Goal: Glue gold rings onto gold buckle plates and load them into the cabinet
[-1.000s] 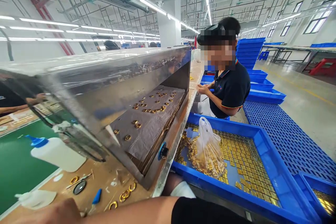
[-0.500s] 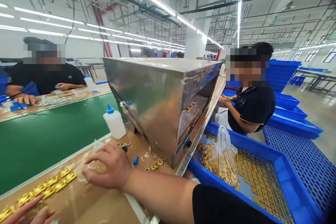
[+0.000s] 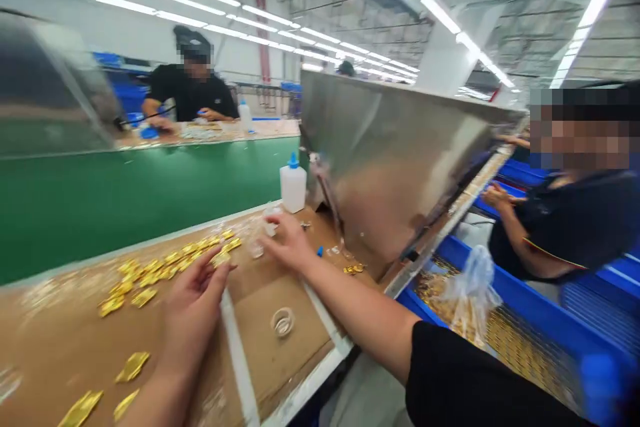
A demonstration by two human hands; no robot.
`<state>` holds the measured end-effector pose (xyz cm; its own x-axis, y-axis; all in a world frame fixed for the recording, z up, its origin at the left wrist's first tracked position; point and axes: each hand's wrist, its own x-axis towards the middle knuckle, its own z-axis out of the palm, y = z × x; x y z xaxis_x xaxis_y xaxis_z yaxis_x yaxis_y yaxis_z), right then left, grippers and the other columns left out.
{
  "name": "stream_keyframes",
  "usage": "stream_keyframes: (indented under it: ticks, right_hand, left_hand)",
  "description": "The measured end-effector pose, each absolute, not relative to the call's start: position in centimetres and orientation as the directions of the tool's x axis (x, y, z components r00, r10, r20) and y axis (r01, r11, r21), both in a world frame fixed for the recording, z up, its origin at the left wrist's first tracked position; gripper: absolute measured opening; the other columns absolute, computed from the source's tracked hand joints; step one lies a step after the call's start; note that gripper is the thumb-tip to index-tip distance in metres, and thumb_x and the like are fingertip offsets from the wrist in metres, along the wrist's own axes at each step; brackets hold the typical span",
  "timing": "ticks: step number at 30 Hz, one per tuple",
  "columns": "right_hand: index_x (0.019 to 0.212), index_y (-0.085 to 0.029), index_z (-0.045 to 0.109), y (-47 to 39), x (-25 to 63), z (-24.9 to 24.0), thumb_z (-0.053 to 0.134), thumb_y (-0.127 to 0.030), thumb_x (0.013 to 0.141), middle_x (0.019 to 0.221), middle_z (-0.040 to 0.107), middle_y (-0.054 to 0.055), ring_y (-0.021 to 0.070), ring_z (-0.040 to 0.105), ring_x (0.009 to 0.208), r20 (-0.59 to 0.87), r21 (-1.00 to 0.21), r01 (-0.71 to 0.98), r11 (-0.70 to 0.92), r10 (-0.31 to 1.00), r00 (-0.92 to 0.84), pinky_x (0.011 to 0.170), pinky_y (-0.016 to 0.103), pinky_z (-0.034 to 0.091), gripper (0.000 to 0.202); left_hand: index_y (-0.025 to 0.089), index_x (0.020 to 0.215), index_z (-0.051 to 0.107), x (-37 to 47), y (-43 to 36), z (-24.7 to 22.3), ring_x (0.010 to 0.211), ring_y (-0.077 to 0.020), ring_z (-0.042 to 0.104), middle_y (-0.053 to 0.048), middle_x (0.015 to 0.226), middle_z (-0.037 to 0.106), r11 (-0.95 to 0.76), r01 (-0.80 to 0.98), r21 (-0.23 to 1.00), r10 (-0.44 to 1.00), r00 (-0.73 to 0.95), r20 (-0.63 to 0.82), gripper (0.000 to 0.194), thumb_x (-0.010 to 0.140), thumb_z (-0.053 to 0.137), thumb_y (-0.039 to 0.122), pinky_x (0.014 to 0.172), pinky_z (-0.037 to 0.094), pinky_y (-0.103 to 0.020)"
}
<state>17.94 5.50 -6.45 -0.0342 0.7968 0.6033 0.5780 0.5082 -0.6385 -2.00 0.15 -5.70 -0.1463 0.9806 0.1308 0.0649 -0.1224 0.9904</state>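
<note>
My left hand (image 3: 197, 290) pinches a small gold piece (image 3: 221, 257) between thumb and fingers, just right of the gold rows. My right hand (image 3: 287, 240) reaches from the right with bent fingers beside small clear plastic cups (image 3: 257, 247); whether it grips one is unclear. Several gold pieces (image 3: 173, 259) lie in close rows on the brown tabletop (image 3: 270, 287), and a few loose ones (image 3: 133, 367) lie at the lower left. A white bottle with a blue cap (image 3: 293, 187) stands upright beyond my right hand.
A slanted metal housing (image 3: 390, 160) rises behind the bottle. A green belt (image 3: 150, 193) runs beyond the table. At right is a blue tray (image 3: 525, 293) with gold pieces and a plastic bag (image 3: 475, 293). A roll (image 3: 283, 323) lies in front. Two people sit nearby.
The view has swung left and down, showing more tabletop. My left hand has come up into view with a gold piece between its fingers. My right hand remains near the clear cups.
</note>
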Motion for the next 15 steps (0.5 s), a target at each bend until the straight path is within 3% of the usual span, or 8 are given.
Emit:
stream_keyframes:
  ticks: [2, 4, 11, 15]
  right_hand:
    - [0.124, -0.021, 0.063, 5.9, 18.1, -6.9, 0.061, -0.040, 0.099, 0.126, 0.071, 0.011, 0.0235, 0.066, 0.120, 0.578, -0.701, 0.518, 0.490, 0.816, 0.012, 0.107, 0.040, 0.050, 0.032]
    - [0.127, -0.020, 0.062, 6.4, 18.3, -7.4, 0.055, -0.041, 0.101, 0.127, 0.070, 0.013, 0.0248, 0.065, 0.121, 0.556, -0.742, 0.467, 0.482, 0.831, 0.027, 0.107, 0.043, 0.049, 0.033]
    - [0.130, -0.021, 0.061, 6.1, 18.3, -7.7, 0.079, -0.042, 0.084, 0.126, 0.071, 0.012, 0.0275, 0.067, 0.115, 0.487, -0.739, 0.468, 0.485, 0.864, -0.127, 0.105, 0.047, 0.050, 0.054]
    - [0.133, -0.023, 0.060, 6.1, 17.3, -8.0, 0.081, -0.037, 0.083, 0.120, 0.074, 0.011, 0.0256, 0.068, 0.110, 0.456, -0.711, 0.497, 0.497, 0.864, -0.212, 0.103, 0.046, 0.052, 0.056]
  left_hand:
    - [0.020, 0.130, 0.069, -2.1, 0.3, -5.9, 0.096, -0.0237, 0.072, -0.005, 0.099, 0.077, -0.213, 0.026, 0.977, 0.959, -0.184, 0.214, 0.062, 0.081, 0.076, 0.057, 0.086, 0.056, -0.034]
    - [0.016, 0.132, 0.067, -2.4, 0.7, -6.2, 0.093, -0.0222, 0.071, -0.007, 0.097, 0.074, -0.234, -0.010, 0.972, 0.947, -0.228, 0.225, 0.058, 0.086, 0.073, 0.051, 0.082, 0.055, -0.031]
    - [0.016, 0.135, 0.065, -2.6, 1.0, -6.5, 0.083, -0.0171, 0.065, -0.007, 0.097, 0.070, -0.250, -0.062, 0.966, 0.939, -0.260, 0.226, 0.049, 0.094, 0.069, 0.041, 0.073, 0.050, -0.026]
    - [0.016, 0.134, 0.065, -2.5, 0.9, -6.7, 0.090, -0.0198, 0.067, -0.007, 0.097, 0.070, -0.263, -0.084, 0.961, 0.947, -0.211, 0.241, 0.046, 0.094, 0.070, 0.038, 0.074, 0.050, -0.027]
